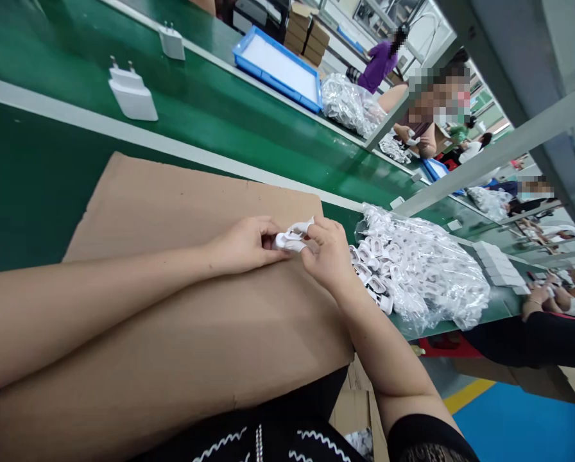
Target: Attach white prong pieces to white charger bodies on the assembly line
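Note:
Over a sheet of brown cardboard, my left hand closes its fingertips around one end of a small white plastic charger part. From the other side my right hand pinches the same part between thumb and fingers. White coverings seem to sit on my right fingertips, and the part's exact shape is partly hidden. Just right of my right hand, a clear plastic bag lies open, spilling many white plastic housings of a hollow frame shape.
Two white plug chargers stand prongs-up on the green conveyor belt. A blue tray lies across the belt. White blocks line the right. A slanted metal post crosses the view. Co-workers sit along the line, one sleeve nearby.

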A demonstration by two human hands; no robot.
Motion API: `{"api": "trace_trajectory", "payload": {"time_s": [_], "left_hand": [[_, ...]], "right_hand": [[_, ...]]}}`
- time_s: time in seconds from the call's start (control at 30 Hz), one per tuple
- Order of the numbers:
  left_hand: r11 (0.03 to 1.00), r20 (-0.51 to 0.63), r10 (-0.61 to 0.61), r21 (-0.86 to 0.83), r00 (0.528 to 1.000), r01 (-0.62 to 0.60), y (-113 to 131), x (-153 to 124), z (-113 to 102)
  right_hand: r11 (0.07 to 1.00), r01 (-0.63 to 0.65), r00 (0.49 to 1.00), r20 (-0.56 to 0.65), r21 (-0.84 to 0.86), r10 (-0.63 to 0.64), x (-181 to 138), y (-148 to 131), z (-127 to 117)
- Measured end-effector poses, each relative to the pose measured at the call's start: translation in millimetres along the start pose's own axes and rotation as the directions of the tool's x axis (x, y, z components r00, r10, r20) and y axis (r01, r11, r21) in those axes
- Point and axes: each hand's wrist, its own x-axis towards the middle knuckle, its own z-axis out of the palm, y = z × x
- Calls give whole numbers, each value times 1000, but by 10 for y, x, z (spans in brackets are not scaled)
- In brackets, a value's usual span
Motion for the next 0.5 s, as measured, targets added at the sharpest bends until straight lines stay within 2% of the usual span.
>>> {"api": "trace_trajectory", "payload": {"time_s": [0.13,0.27,0.37,0.43,0.5], "left_hand": [[1000,-38,18,22,999,-17,-12,-19,45],[997,-11,51,51,999,-51,11,-81,35],[991,-53,112,81,992,-107,7,-193,32],[955,-90,209,233,974,-183,-24,-274,59],[860,-56,288,454,956,-233,-59,-327,98]], "right_hand": [[998,-30,999,-18,54,31,-30,11,52],[952,-71,995,-43,296,87,-69,75,132],[908,-83,984,-108,410,139,-101,105,194],[908,-72,984,-121,412,132,-109,107,215],[928,-56,987,-121,369,108,-104,103,221]]}}
